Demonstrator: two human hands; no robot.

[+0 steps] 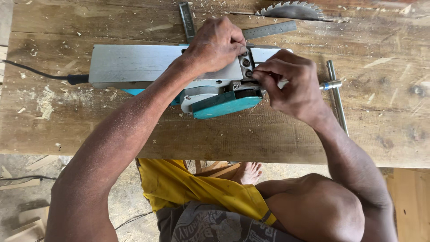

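An electric hand planer point(134, 65) with a grey metal sole and teal body lies upside down on the wooden workbench point(251, 139). My left hand point(215, 45) rests on the sole and grips it beside the open cutter drum point(245, 67). My right hand point(291, 80) pinches something small at the drum with thumb and forefinger; what it holds is hidden by the fingers. A metal T-handle wrench point(336, 92) lies just right of my right hand.
A steel ruler point(268, 30) and a try square blade point(187, 20) lie behind the planer. A circular saw blade point(293, 10) pokes up at the bench's far edge. The planer's black cord point(31, 71) runs left. Sawdust and chips litter the bench.
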